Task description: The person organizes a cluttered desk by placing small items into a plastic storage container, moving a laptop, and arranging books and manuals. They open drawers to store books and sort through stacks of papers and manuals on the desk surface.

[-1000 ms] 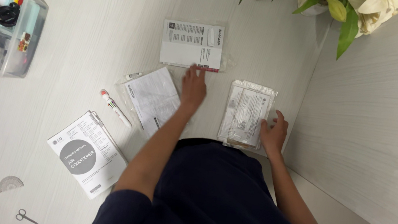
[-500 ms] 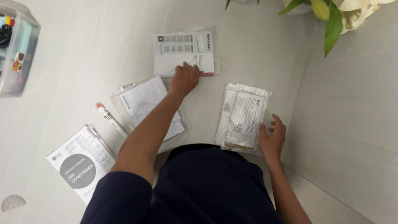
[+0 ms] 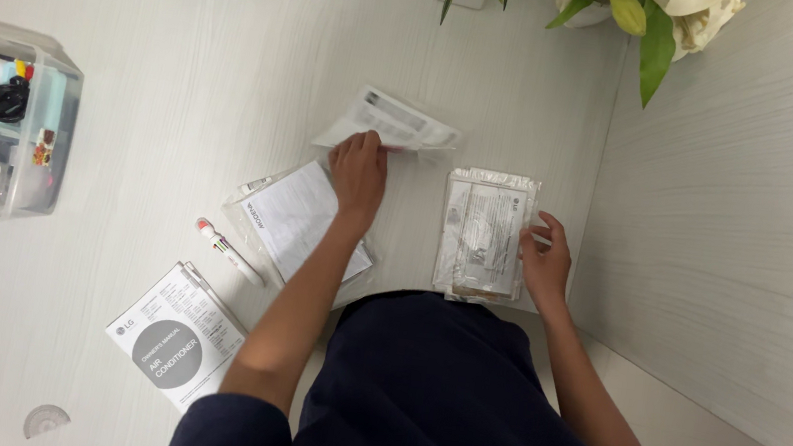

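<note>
Bagged booklet [image 3: 391, 123] tilted up, long axis sideways, just beyond plastic-wrapped stack [image 3: 484, 234], left hand [image 3: 359, 170] pinching its near edge, right hand [image 3: 545, 261] half-open, fingertips on the stack's right edge

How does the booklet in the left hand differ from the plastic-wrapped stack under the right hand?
The booklet is lifted and tilted off the table, pinched by the left hand; the wrapped stack lies flat. The booklet looks like a single thin item; the stack holds several sheets in a clear bag. The right hand only rests on the stack's edge. Both are white printed paper.
</note>
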